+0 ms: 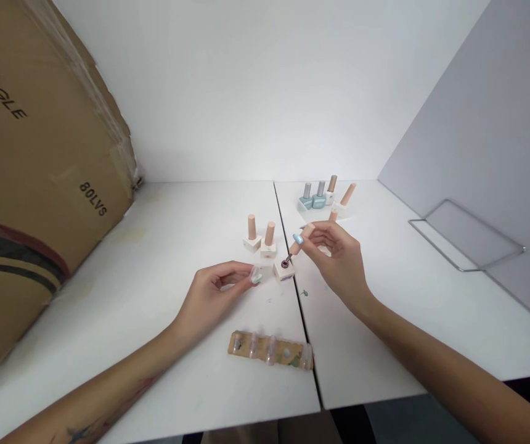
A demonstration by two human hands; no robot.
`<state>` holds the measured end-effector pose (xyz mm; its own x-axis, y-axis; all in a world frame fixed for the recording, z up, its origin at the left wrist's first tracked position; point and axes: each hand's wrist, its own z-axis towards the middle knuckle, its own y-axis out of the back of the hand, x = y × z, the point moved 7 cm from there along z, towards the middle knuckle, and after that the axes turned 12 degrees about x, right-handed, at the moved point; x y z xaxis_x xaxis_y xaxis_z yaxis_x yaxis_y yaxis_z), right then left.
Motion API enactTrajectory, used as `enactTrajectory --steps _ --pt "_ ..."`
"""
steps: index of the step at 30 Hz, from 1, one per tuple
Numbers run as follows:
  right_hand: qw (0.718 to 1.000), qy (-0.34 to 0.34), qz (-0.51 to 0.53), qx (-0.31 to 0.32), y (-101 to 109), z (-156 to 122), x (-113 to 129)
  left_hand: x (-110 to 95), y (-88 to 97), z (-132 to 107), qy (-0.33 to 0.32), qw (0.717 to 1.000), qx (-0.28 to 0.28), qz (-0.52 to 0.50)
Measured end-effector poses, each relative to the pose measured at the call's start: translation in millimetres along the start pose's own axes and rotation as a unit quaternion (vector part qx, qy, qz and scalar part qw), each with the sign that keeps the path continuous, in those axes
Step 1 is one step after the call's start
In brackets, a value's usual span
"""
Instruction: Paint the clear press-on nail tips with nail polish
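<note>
My right hand [336, 253] pinches the peach cap of a nail polish brush [295, 248]. The brush's dark tip is at the mouth of an open white nail polish bottle [284, 269], which stands beside the dark seam in the table. Just left of that bottle, my left hand [223, 287] is closed, with a small clear false nail [261, 271] between thumb and fingers; its outline is partly hidden. Closer to me lies a cardboard strip [261, 346] with several clear false nails stuck on it.
Two capped peach-topped bottles [268, 248] stand behind the open one. Farther right, several more polish bottles [319, 200] are grouped in and around a white tray. A big cardboard box [52, 154] fills the left side; a wire stand [459, 269] lies at right against the grey panel.
</note>
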<state>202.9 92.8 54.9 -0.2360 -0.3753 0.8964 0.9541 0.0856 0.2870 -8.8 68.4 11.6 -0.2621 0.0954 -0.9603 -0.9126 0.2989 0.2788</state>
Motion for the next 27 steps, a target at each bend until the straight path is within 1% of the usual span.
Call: enactTrajectory --steps 3,6,11,20,27 --pt "1.000 0.009 0.020 -0.011 3.1 0.0 3.8 1.0 -0.1 -0.8 0.003 1.000 -0.001 -0.004" --pt "0.998 0.017 0.065 -0.017 4.8 0.3 6.0 1.4 -1.2 -1.3 0.002 1.000 0.001 -0.015" --pt "0.992 0.010 0.122 -0.008 2.3 0.6 3.4 0.2 -2.5 -1.8 -0.005 1.000 0.007 -0.030" --pt "0.972 0.000 0.222 0.079 -16.9 -7.4 3.6 -3.5 -5.8 -6.0 -0.025 0.999 0.027 -0.033" --pt "0.969 0.004 0.217 0.120 -26.3 -10.8 4.5 -6.5 -3.1 -7.5 -0.043 0.999 0.000 -0.005"
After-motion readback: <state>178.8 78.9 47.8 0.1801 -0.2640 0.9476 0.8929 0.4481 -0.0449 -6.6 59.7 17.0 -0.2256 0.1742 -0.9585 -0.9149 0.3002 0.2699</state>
